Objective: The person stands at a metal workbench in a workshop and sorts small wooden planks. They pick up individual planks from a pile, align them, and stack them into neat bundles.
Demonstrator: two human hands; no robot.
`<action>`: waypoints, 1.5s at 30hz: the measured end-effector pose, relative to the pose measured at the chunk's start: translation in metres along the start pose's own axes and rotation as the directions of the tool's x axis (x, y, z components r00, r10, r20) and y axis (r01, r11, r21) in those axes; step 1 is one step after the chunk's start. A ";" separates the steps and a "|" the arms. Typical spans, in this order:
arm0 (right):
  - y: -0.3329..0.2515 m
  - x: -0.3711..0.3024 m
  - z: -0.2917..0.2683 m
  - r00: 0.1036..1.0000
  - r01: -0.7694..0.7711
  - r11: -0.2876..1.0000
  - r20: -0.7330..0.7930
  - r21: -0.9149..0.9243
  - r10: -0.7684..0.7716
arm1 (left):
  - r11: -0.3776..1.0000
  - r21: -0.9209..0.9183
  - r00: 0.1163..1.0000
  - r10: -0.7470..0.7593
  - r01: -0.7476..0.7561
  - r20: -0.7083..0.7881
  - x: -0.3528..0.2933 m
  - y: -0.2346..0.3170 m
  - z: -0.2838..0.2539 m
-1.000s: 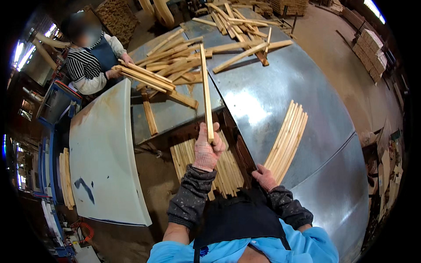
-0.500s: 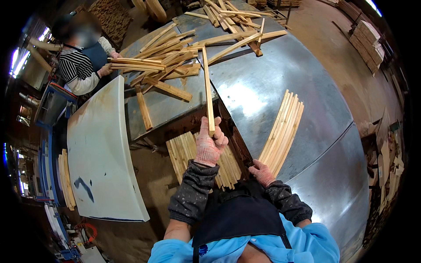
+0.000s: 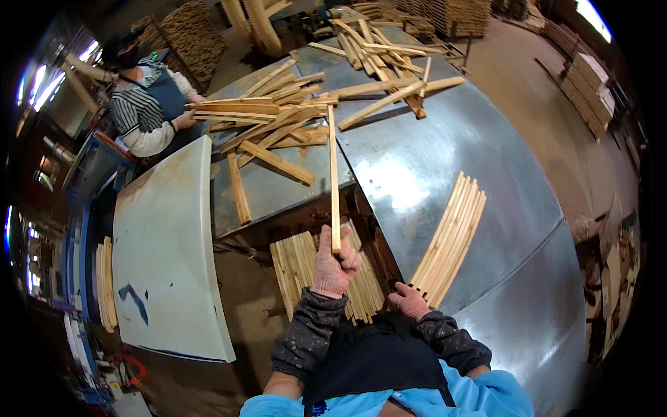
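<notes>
Head view, taken as a clock face, shows the left hand (image 3: pixel 333 271) at 6 o'clock, just below the middle. It wears a pale pink glove and is closed around one long wooden strip (image 3: pixel 334 181) – it holds this strip by the near end, and the strip points away towards 12 o'clock.

Near 5 o'clock is the right hand (image 3: pixel 410 302), also gloved. It is at the near end of a bundle of strips (image 3: pixel 451 240), which lies side by side on the shiny metal table (image 3: pixel 514 201) and points towards 1 o'clock from this hand. How tightly the right hand is closed, one cannot tell, because its fingers are not clearly seen.

Below the left hand, lower than the table surface, lies a stack of strips (image 3: pixel 292 264), partly covered by the hand. From 11 to 1 o'clock, loose wood pieces (image 3: pixel 274 125) are spread crosswise over the table. At 10 o'clock stands a co-worker (image 3: pixel 149 104) in a striped top and apron, who holds several pieces (image 3: pixel 240 109) together. Between 8 and 9 o'clock there is a pale panel (image 3: pixel 167 243) – it has dark marks.
</notes>
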State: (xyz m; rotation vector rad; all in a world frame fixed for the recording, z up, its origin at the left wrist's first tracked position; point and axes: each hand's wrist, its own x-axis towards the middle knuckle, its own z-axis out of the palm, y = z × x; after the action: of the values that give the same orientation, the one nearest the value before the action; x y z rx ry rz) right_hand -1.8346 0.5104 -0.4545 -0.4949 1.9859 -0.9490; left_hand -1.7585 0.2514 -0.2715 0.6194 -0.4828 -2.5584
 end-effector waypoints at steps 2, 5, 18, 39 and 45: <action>-0.005 0.000 -0.001 0.999 0.001 1.000 0.039 -0.018 0.000 | 0.999 -0.006 0.999 0.032 -0.032 -0.001 -0.013 0.001 -0.008; 0.007 0.012 0.007 0.995 -0.028 0.999 0.098 0.028 0.025 | 0.992 0.003 0.992 0.127 -0.127 0.012 -0.026 0.008 -0.023; -0.040 -0.001 0.037 0.957 -0.181 0.962 0.262 0.205 0.125 | 0.808 0.053 0.758 0.570 -0.586 -0.317 -0.117 0.069 -0.133; 0.016 0.006 0.077 0.968 -0.132 0.978 0.235 0.164 0.092 | 0.702 -0.256 0.741 0.576 -0.664 -0.343 -0.109 0.171 -0.270; -0.020 -0.014 0.087 0.952 -0.249 0.943 0.234 0.220 0.197 | 0.720 -0.275 0.688 0.369 -0.637 -0.625 -0.123 0.169 -0.233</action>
State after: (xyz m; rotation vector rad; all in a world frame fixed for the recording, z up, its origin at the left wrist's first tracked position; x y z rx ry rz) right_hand -1.7546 0.4687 -0.4621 -0.2116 1.6656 -0.9430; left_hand -1.4859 0.1213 -0.3519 0.8191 0.1657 -1.7341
